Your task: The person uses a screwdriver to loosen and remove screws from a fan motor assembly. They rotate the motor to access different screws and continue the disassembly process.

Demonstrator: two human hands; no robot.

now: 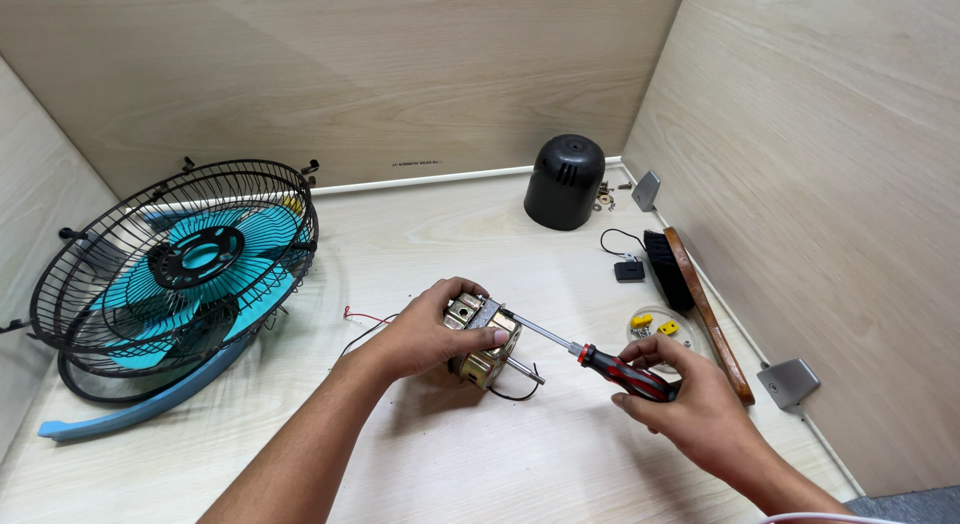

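Pale wood bench [420, 234], walled on three sides. Left hand [425, 334] clamps fan motor [487, 339]; right hand [690, 404] grips red-handled screwdriver [600, 361], tip on motor. Fan cage [175, 264] far left.

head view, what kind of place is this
Probably a small repair bench boxed in by pale wood panels: the left hand steadies a bare fan motor, the right hand works a screwdriver, with fan guards and blue blade set aside.
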